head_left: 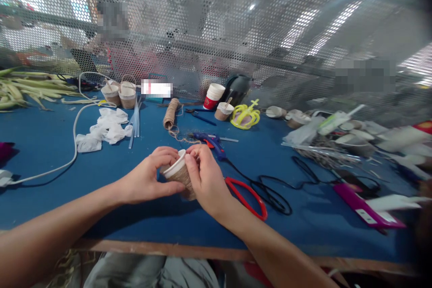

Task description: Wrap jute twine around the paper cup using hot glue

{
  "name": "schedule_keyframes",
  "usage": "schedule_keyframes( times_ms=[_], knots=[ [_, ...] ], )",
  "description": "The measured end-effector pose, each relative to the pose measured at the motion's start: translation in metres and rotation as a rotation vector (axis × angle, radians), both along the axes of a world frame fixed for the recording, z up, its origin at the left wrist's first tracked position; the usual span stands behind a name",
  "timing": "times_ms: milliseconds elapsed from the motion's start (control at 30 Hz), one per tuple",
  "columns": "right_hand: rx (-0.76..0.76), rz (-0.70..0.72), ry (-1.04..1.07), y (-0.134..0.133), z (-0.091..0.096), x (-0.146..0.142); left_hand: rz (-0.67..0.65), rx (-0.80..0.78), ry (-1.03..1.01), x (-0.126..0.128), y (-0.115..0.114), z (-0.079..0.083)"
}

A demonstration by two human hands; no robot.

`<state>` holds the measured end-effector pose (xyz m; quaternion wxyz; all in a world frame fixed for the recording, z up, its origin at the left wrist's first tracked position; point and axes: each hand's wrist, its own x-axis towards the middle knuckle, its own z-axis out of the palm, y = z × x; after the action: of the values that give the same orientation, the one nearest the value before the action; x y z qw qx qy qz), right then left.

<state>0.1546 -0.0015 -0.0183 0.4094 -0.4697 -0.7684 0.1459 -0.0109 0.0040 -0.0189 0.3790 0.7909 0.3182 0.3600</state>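
Observation:
Between my two hands is a small paper cup (174,167) wrapped in brown twine, tilted over the table near its front edge. My left hand (153,173) is closed around its left side, thumb along the twine and fingers at the white rim. With thumb and fingers, my right hand (205,175) pinches the rim on the other side. Just beyond lies a blue hot glue gun (209,140). A spool of twine (171,113) rests farther back, with a loose strand trailing toward the glue gun. Red scissor handles (248,198) lie partly behind my right forearm.
Wrapped cups (128,95), white cloth pieces (106,128) and glue sticks (135,119) are at left. Stacked paper cups (214,96), pliers (202,116) and a yellow crown-shaped piece (245,116) stand behind. A black cord (273,189) and purple power strip (367,207) lie right.

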Motion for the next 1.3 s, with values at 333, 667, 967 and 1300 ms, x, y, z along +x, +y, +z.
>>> schedule_keyframes(
  times_ms=[333, 667, 967, 1300],
  knots=[
    [-0.162, 0.082, 0.096, 0.002, 0.007, 0.005, 0.04, -0.15, -0.063, 0.002, 0.0, -0.007],
    [-0.334, 0.099, 0.216, 0.004, 0.002, 0.007, -0.029, -0.211, -0.134, -0.002, 0.003, -0.01],
    [-0.013, 0.059, 0.061, 0.0, -0.004, 0.002, -0.009, -0.187, -0.094, -0.001, 0.0, -0.002],
    [0.135, 0.007, -0.096, -0.005, -0.006, -0.003, 0.056, -0.203, -0.133, 0.003, -0.002, -0.005]
  ],
)
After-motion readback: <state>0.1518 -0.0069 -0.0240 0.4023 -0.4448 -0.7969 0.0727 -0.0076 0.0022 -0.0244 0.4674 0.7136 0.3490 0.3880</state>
